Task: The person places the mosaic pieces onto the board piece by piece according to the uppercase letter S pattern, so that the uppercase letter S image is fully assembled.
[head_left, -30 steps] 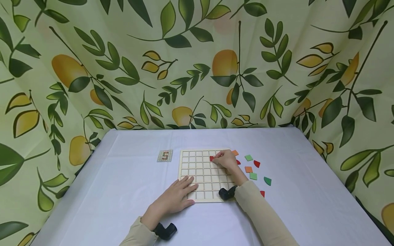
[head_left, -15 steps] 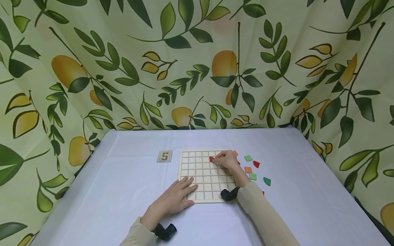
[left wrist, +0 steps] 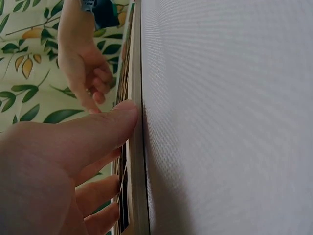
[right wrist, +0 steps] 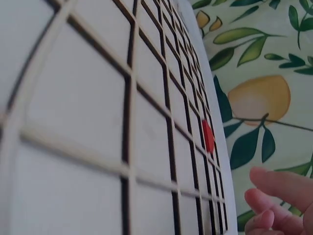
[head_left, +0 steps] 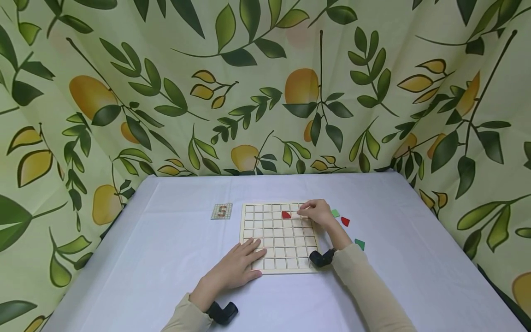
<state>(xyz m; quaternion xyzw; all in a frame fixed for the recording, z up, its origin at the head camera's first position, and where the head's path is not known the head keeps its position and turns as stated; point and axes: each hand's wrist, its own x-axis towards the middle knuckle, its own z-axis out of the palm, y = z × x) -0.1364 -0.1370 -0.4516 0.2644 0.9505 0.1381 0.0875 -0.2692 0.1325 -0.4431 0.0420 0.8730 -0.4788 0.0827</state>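
Note:
A pale wooden grid board (head_left: 280, 240) lies on the white table. One red quarter-round tile (head_left: 286, 215) sits in a cell of its second row from the far edge; it shows as a red sliver in the right wrist view. My left hand (head_left: 238, 265) rests spread on the board's near left corner, thumb along the front edge. Over the far right part of the board hovers my right hand (head_left: 318, 213), its fingers loosely bent. Nothing shows between those fingers in the right wrist view (right wrist: 276, 200).
Left of the board lies a small pattern card (head_left: 221, 211) with an S-like figure. Beyond the right hand are a light green tile (head_left: 335, 213), a red tile (head_left: 345, 222) and a dark green tile (head_left: 360, 244). A patterned curtain (head_left: 265, 92) rises behind the table.
My right hand has let go of the red tile and moved right, leaving it in its cell. The forearm now covers several loose tiles. My left hand stays in place.

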